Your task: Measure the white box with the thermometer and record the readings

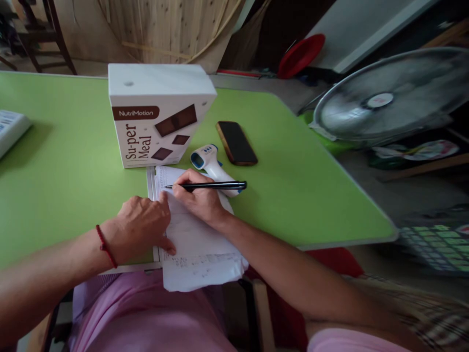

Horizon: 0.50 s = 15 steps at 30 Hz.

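Brown band on the box: I read "NutriMotion" in white letters on the band (135, 113), high on the front of the white box (157, 134).
Box front, below the band: I read "Su-per Meal" in dark brown letters, set in two lines that run upward along the left side.
Paper: I see handwriting in small rows at the top and more near the lower edge of the paper (198, 237), too small for me to read.
Fan hub: I see a reddish mark on the pale fan hub (380, 100), too blurred for me to read.
White object, left edge: I cannot make out the markings on the white object (12, 129).
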Each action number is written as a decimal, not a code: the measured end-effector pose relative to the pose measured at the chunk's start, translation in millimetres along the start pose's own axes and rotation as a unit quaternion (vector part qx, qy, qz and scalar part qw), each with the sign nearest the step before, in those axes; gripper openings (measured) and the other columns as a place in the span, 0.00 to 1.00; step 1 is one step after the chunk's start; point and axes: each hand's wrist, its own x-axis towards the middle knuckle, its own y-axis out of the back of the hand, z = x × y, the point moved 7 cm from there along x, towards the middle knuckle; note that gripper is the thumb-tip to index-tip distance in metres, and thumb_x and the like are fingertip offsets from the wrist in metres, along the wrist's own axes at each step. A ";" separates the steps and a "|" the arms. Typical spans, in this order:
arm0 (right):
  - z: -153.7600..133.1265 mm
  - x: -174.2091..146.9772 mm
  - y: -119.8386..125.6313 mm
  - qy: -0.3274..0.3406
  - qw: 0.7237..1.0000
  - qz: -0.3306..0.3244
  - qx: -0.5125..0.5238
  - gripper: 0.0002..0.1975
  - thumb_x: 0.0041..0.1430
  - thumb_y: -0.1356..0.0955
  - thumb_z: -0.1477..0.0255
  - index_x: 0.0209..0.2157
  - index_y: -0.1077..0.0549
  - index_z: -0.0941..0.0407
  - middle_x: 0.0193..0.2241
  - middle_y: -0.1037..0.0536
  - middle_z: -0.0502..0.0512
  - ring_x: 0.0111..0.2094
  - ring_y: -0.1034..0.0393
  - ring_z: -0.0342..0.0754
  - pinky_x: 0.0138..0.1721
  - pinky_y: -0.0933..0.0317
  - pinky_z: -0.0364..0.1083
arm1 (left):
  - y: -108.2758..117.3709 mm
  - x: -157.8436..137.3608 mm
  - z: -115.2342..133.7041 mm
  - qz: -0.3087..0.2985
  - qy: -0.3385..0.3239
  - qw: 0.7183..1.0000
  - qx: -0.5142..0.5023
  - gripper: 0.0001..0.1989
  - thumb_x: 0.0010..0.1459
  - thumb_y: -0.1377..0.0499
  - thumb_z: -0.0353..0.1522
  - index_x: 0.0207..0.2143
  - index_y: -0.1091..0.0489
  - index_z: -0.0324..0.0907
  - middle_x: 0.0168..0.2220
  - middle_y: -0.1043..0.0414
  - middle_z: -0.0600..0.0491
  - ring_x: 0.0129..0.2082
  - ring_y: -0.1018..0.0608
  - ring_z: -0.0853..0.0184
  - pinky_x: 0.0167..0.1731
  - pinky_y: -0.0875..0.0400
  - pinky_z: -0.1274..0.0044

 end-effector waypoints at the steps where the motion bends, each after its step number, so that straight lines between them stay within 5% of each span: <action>1: 0.0 0.0 0.0 0.001 1.000 -0.001 -0.003 0.06 0.50 0.35 0.74 0.22 0.36 0.54 0.19 0.31 0.45 0.21 0.39 0.40 0.24 0.42 0.40 | -0.1 0.1 0.2 0.000 0.000 1.000 0.000 0.53 0.47 0.37 0.52 0.62 0.50 0.22 0.30 0.24 0.39 0.33 0.21 0.51 0.29 0.32 0.72; 15: -0.5 -0.1 1.9 0.009 1.000 0.013 -0.019 0.05 0.50 0.36 0.74 0.22 0.36 0.54 0.19 0.30 0.45 0.21 0.37 0.40 0.24 0.41 0.40 | 0.8 -0.9 -0.4 0.003 -0.004 1.000 -0.007 0.52 0.47 0.36 0.51 0.60 0.49 0.20 0.29 0.24 0.40 0.33 0.21 0.49 0.30 0.29 0.69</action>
